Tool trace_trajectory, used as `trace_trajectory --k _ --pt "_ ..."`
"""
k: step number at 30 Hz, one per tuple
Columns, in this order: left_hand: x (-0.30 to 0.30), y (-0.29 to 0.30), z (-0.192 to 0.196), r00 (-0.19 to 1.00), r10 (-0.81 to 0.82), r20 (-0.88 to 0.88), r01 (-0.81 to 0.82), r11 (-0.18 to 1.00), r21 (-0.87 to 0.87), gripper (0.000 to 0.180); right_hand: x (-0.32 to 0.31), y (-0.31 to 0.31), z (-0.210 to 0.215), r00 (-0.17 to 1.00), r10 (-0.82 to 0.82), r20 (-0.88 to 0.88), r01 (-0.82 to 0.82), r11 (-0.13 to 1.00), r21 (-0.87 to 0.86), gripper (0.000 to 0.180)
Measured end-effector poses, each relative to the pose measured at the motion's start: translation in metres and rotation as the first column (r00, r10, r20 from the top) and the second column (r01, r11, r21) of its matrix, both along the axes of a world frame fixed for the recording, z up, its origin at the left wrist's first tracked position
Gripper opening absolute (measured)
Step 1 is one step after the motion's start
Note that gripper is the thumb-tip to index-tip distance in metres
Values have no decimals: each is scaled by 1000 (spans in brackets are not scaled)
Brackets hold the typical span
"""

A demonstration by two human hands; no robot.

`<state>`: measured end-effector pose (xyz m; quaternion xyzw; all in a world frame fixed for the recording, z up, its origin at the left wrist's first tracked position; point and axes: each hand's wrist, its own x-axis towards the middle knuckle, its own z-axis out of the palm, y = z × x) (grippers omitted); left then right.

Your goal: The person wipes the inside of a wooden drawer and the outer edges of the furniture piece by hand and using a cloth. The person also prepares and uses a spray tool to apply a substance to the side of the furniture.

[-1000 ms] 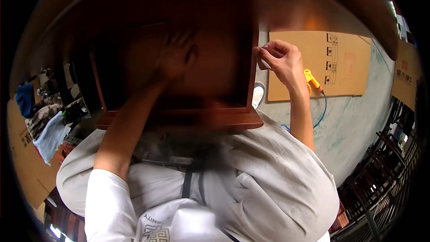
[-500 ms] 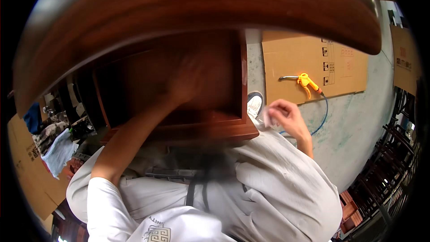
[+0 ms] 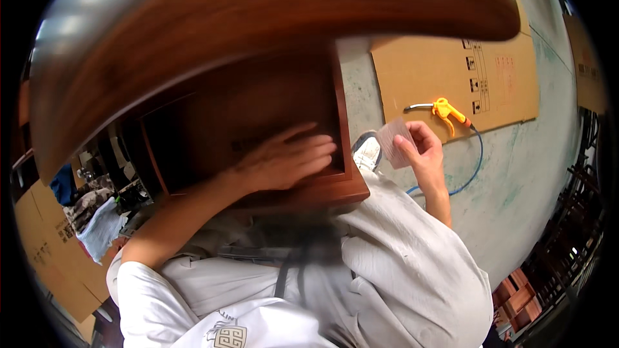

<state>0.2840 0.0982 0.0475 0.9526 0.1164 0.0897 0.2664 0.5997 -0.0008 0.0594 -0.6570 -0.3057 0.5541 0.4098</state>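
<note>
A dark red-brown wooden drawer stands out toward me beneath a broad, curved wooden top. Over its near right part lies my left hand, palm down and fingers stretched out, holding nothing. Whether the fingertips touch the wood, I cannot tell. To the right of the drawer, my right hand pinches a small, thin, pinkish-grey piece of sandpaper between thumb and fingers. The sandpaper is held up above my shoe. Deep shadow hides much of the drawer's inside.
On the floor at right, a flattened cardboard sheet bears a yellow air blow gun with a blue hose. Cloths lie at the left. Stacked dark wooden frames stand far right.
My left hand has come nearer and to the right from deeper inside the drawer. My right hand has risen slightly, turning the sandpaper into clear view. The whole view has shifted a little.
</note>
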Motion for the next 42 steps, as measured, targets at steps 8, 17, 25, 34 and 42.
trace_trajectory --k 8,17,25,34,42 --pt "104 -18 50 862 507 12 -252 448 -858 34 -42 13 35 928 -183 324 84 951 297 14" --pt "126 -40 33 764 640 -83 -286 221 -932 24 -47 5 42 916 -400 32 358 850 386 26" --pt "29 9 1 790 606 92 -560 774 -296 30 -51 22 14 979 -160 -125 168 984 55 16" --pt "-51 35 -96 776 597 -202 -558 800 220 60 -77 45 -5 993 7 116 -6 1000 -9 22" --pt "-55 32 -103 783 584 -215 -548 810 207 60 -80 61 -11 953 9 303 -31 997 67 25"
